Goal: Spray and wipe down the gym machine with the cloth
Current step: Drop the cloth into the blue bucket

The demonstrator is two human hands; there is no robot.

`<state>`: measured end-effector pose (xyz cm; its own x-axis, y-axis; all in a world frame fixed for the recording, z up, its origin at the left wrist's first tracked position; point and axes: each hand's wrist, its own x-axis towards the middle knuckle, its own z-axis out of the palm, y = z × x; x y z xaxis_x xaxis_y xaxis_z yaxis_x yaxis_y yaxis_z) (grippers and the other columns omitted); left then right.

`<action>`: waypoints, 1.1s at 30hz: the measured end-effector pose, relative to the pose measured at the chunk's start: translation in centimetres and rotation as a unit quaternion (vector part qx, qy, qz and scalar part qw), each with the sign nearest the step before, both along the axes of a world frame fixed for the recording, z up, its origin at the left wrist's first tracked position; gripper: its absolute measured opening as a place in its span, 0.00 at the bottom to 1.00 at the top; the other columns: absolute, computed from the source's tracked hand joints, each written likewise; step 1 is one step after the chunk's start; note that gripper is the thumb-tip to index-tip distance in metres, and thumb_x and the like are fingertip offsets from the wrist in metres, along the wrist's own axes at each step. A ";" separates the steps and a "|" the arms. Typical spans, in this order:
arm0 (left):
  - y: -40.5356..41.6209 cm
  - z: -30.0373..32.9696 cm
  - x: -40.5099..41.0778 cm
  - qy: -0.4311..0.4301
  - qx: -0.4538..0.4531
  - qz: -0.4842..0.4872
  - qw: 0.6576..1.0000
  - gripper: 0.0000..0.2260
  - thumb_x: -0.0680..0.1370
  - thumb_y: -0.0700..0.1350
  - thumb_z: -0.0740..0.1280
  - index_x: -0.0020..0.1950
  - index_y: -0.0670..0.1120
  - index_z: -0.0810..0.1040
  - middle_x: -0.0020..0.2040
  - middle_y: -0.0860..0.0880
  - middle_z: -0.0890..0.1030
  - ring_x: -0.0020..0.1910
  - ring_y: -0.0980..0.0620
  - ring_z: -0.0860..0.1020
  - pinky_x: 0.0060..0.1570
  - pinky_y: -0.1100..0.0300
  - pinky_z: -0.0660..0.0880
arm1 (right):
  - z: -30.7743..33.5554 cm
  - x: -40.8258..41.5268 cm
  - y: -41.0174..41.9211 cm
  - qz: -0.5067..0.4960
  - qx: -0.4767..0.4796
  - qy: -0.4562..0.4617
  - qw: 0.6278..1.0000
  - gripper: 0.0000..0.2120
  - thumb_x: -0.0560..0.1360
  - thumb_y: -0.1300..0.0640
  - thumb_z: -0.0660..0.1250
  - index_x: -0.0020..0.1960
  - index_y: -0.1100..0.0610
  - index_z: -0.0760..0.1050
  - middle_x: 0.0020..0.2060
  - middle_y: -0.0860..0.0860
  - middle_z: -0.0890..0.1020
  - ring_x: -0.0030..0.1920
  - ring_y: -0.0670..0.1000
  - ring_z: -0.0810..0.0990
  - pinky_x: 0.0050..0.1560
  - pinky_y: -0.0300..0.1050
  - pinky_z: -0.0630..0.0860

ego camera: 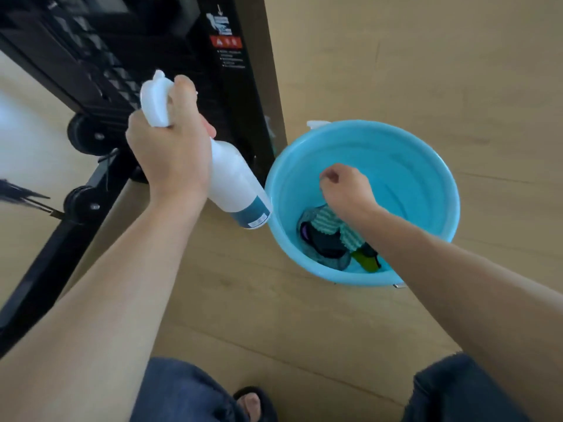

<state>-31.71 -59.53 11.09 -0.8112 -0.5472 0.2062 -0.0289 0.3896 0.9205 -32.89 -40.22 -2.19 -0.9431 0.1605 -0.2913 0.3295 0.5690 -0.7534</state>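
Head-worn view, steeply down, close

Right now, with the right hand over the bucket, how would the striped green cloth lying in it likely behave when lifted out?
The striped green cloth lies crumpled at the bottom of the blue bucket, so it is probably floppy and would drape from the right hand. It looks thin, so likely light. It overlaps darker items, which it might drag along.

Colours beside the black gym machine [128,65]

White spray bottle [234,181], teal-banded; light-blue bucket [426,166]; green-and-white striped cloth [332,222]; tan wood-grain floor [426,71].
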 end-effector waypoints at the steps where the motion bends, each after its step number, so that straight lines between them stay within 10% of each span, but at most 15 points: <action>1: 0.0 -0.7 0.0 0.017 -0.004 0.013 1.000 0.16 0.83 0.52 0.63 0.36 0.50 0.73 0.32 0.46 0.79 0.32 0.61 0.78 0.36 0.74 0.71 | -0.1 -0.4 -0.4 0.003 -0.008 0.008 1.000 0.11 0.79 0.57 0.59 0.54 0.56 0.79 0.47 0.52 0.83 0.50 0.56 0.79 0.46 0.46 0.74; 11: -1.7 -12.0 3.7 -0.217 -0.080 -0.075 0.970 0.20 0.85 0.55 0.63 0.47 0.41 0.84 0.40 0.51 0.82 0.38 0.58 0.77 0.34 0.75 0.67 | -0.3 2.5 -0.6 0.001 -0.048 0.024 0.999 0.11 0.80 0.58 0.59 0.59 0.54 0.77 0.50 0.51 0.82 0.49 0.53 0.78 0.45 0.44 0.70; 16: -2.7 -16.2 5.4 -0.286 -0.160 -0.187 0.926 0.14 0.85 0.55 0.62 0.66 0.54 0.82 0.58 0.58 0.77 0.57 0.54 0.74 0.53 0.58 0.68 | -0.4 2.6 1.0 -0.022 -0.052 0.026 0.998 0.11 0.79 0.59 0.59 0.58 0.53 0.77 0.49 0.54 0.83 0.45 0.54 0.81 0.40 0.45 0.75; 22: -1.8 -17.2 7.2 -0.402 -0.210 -0.305 0.838 0.15 0.84 0.52 0.63 0.43 0.44 0.79 0.41 0.41 0.84 0.42 0.45 0.81 0.41 0.52 0.75 | 0.3 3.3 1.9 -0.034 -0.068 0.010 0.997 0.11 0.79 0.60 0.59 0.58 0.53 0.75 0.47 0.51 0.80 0.49 0.54 0.83 0.40 0.48 0.77; 28: -1.5 -16.9 7.2 -0.447 -0.202 -0.378 0.785 0.09 0.80 0.42 0.65 0.45 0.38 0.76 0.34 0.48 0.86 0.35 0.53 0.85 0.42 0.58 0.76 | 0.9 2.9 3.1 -0.067 -0.103 0.012 0.992 0.10 0.77 0.59 0.61 0.56 0.52 0.76 0.49 0.51 0.81 0.50 0.54 0.83 0.51 0.56 0.82; 33: 0.2 -15.2 6.5 -0.549 -0.256 -0.462 0.648 0.08 0.75 0.45 0.68 0.40 0.44 0.73 0.34 0.44 0.82 0.32 0.46 0.84 0.45 0.53 0.81 | 4.9 2.0 4.1 -0.133 -0.211 0.084 0.965 0.08 0.77 0.60 0.62 0.53 0.54 0.77 0.41 0.50 0.82 0.43 0.51 0.85 0.48 0.52 0.83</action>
